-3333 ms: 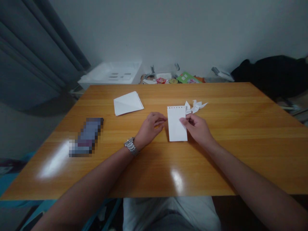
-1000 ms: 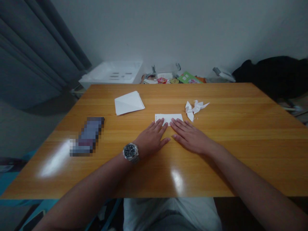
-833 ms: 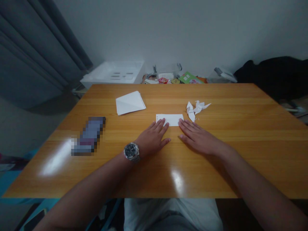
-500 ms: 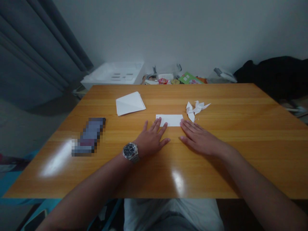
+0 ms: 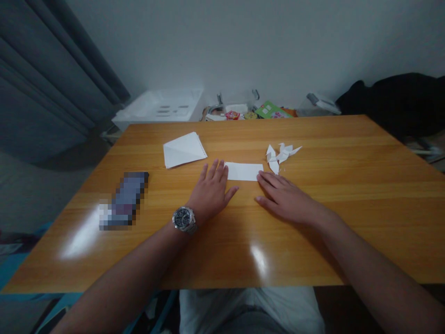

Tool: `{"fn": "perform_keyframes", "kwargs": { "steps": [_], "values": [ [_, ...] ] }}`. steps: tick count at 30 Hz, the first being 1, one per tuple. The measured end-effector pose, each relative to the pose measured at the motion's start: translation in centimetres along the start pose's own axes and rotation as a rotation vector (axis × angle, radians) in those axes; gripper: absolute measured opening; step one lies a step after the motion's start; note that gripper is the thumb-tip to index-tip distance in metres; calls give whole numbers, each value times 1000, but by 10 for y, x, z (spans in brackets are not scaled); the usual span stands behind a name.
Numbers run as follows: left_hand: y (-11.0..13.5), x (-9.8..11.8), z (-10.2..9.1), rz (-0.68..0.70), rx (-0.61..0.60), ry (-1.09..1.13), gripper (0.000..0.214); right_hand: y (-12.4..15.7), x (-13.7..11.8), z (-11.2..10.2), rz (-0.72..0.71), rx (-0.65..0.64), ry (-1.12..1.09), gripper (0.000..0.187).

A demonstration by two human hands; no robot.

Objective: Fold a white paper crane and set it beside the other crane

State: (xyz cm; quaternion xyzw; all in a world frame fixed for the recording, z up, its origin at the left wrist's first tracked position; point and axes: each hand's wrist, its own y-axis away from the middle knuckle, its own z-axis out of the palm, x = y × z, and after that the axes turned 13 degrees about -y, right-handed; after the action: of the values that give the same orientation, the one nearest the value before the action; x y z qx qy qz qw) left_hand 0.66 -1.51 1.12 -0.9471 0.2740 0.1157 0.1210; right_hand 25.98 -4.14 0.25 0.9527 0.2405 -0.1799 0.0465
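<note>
A white strip of folded paper [image 5: 244, 171] lies flat on the wooden table in front of me. My left hand [image 5: 210, 190], a metal watch on its wrist, rests at the strip's left end, fingers stretched out and thumb apart. At the right end, the fingertips of my right hand [image 5: 283, 195] touch the paper's lower corner; its fingers lie flat and close together, with the thumb spread. Just beyond the right hand sit two folded white paper figures [image 5: 279, 157], like origami birds, with tiny scraps near them.
A stack of white paper [image 5: 184, 150] lies at the back left of the table [image 5: 347, 185]. A blurred-out phone-like object [image 5: 127, 199] is on the left. Behind the far edge are a white tray [image 5: 167, 104], a green packet [image 5: 273, 110] and a black cloth [image 5: 392, 102].
My left hand has slid left along the paper to its left end, its fingers now pointing more forward. The right hand stays at the right end. The view has shifted slightly.
</note>
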Motion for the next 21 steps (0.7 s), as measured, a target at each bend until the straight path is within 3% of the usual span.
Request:
{"fn": "perform_keyframes", "kwargs": {
  "steps": [4, 21],
  "values": [
    [-1, 5, -4, 205, 19, 98, 58, 0, -1, -1, -15, 22, -14, 68],
    [-6, 2, 11, 220, -10, 276, 50, -9, -3, -7, -211, 190, -185, 43]
  ]
}}
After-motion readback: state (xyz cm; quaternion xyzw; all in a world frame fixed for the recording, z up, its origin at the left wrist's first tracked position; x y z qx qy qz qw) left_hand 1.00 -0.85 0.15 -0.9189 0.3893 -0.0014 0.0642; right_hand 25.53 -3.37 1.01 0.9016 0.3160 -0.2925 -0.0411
